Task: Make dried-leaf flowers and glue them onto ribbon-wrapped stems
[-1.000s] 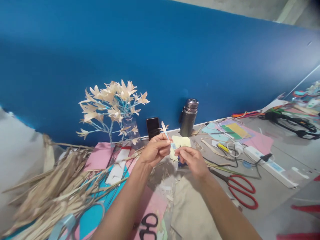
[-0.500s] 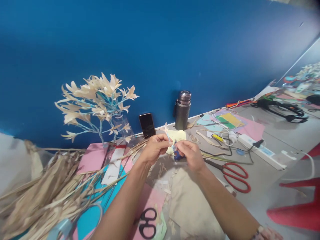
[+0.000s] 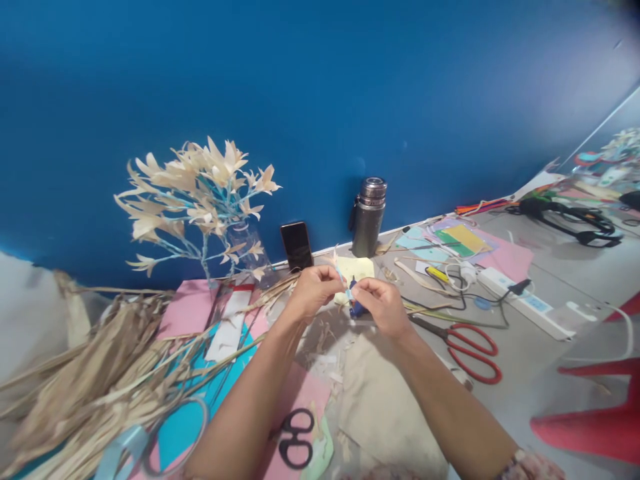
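Stem, thin and pale blue, tilts above the grey worktop, pinched by your left hand and right hand. Uneven pulling could bend or tear it. The dark-blue object, partly hidden by your right hand, could snag it; black-bladed scissors with red looped handles lie beside your right wrist.

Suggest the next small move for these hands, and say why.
Perhaps a slight twist of the pale-blue stem by the left hand, the right hand steadying: the left pinches it, the right's fingertips sit close to its lower end, and the flower bunch nearby shows similar blue stems.
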`<state>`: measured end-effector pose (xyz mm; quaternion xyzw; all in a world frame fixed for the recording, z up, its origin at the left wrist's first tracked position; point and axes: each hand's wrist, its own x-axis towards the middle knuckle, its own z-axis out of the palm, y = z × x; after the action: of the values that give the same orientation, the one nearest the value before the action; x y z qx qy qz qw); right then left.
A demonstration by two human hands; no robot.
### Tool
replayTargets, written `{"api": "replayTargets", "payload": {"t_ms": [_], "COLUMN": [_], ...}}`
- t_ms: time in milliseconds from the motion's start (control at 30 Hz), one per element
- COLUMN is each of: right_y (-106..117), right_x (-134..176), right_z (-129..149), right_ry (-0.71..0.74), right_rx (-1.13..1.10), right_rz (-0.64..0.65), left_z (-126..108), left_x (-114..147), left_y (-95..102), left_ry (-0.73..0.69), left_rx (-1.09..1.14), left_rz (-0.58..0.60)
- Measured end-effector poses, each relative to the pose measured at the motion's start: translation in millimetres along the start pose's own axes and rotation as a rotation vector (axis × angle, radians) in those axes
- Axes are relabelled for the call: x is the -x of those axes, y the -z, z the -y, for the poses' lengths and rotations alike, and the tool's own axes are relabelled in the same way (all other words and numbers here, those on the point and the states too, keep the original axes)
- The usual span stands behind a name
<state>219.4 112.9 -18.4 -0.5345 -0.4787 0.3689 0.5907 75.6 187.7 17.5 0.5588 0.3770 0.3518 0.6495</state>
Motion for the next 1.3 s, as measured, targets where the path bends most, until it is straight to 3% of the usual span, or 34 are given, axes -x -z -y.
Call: {"api": "replayTargets", "payload": {"t_ms": [300, 767, 933, 1167, 1300], "right_y": [0.8, 3.2, 2.3, -12.0, -14.2], "right_x": [-0.2, 0.2, 2.2, 7.2, 7.5], "right_z": [-5.8, -8.7, -6.2, -14.9, -16.9], "right_ry": [0.019, 0.156, 0.203, 0.638, 0.721], "right_rx": [0.051, 0.163, 0.183, 0.742, 0.914], "right_rz": [0.034, 0.105, 0.133, -0.133, -0.222], "left_z": [5.1, 13.3, 15.0, 25.9, 28.1], "left_x": [-1.4, -3.3, -4.0, -9.7, -9.6], "left_y": [-0.8, -3.2, -3.9, -9.5, -13.9], "left_ry": [-0.020, -0.156, -0.194, -0.173, -0.151], "left_rx": [-0.052, -0.326, -0.281, -0.182, -0.149], "left_rz": [-0.023, -0.149, -0.266, -0.363, -0.362]}}
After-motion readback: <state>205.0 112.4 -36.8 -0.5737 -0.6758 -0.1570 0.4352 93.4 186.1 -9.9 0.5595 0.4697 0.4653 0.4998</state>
